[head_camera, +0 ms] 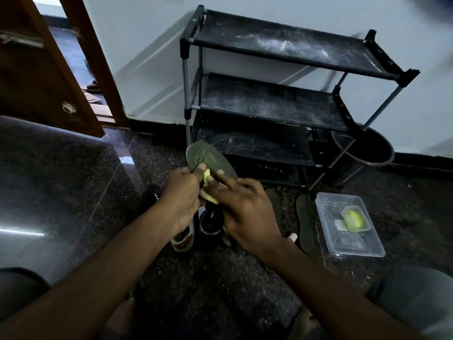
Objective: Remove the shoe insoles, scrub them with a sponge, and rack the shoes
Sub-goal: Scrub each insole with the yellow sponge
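Clear plastic box (360,246) right; wooden door (36,77) left.

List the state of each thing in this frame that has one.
left hand: grips the held insole's edge.
held insole: out of its shoe, raised.
right hand: holds the sponge against that insole.
sponge: bent, touching the insole.
shoes: on the floor, unracked.
floor insole: lying flat beside the container.
shoe rack: upright, shelves dusty, no shoes.
container: lidless, on the floor.
door: open.
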